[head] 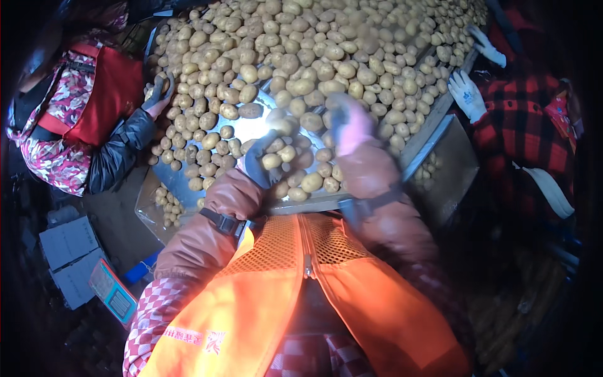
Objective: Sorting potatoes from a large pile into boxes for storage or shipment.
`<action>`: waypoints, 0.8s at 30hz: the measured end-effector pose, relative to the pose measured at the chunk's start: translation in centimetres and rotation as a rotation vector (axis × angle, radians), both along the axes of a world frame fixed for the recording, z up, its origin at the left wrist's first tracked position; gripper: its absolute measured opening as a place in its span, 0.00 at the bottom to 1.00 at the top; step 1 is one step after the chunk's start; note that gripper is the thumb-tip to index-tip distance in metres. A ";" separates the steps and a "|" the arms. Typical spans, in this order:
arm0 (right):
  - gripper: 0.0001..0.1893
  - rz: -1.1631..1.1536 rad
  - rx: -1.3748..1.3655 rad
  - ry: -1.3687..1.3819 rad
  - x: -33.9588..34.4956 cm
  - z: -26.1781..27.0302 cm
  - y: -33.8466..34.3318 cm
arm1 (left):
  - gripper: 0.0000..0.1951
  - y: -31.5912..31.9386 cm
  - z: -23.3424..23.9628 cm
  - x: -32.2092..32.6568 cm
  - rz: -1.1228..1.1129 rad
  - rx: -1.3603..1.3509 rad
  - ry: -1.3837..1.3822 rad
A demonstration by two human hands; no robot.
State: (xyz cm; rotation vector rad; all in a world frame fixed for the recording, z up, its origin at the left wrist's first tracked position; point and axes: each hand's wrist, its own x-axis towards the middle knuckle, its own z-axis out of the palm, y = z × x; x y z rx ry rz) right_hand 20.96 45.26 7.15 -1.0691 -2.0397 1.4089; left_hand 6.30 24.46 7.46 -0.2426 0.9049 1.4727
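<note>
My left hand (258, 162), in a dark grey glove, is curled around several small potatoes (272, 161) above the near part of the sorting table. My right hand (347, 123), gloved with a pink cuff, is blurred by motion over the potatoes to the right. Whether it grips one cannot be made out. A large heap of potatoes (292, 40) covers the far side and thins out towards me. Between the looser potatoes, the table's metal surface (178, 175) shows, with a bright glare near the middle. A wooden edge (306, 206) runs along the front, close to my body.
At the left, another person's gloved hand (158, 93) holds a potato. White-gloved hands (467, 94) of a person in plaid rest by the right edge. Potatoes sit in clear-sided containers (167, 207) below both corners. Cartons (70, 242) and a digital scale (113, 292) stand lower left.
</note>
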 end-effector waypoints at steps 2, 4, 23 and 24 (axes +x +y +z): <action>0.26 -0.057 0.041 -0.261 2.9 -0.3 2.1 | 0.23 -0.6 -0.2 -0.5 0.004 0.060 -0.074; 0.26 -0.008 0.299 -0.549 4.4 -0.9 3.4 | 0.28 -0.9 -0.6 -0.9 0.093 0.100 -0.144; 0.19 0.118 0.121 -0.449 3.2 3.4 -0.6 | 0.20 -0.1 -0.2 1.5 -0.146 0.106 -0.198; 0.20 0.171 0.459 -0.639 3.2 3.4 0.8 | 0.20 -0.2 -0.2 1.3 -0.130 0.073 -0.203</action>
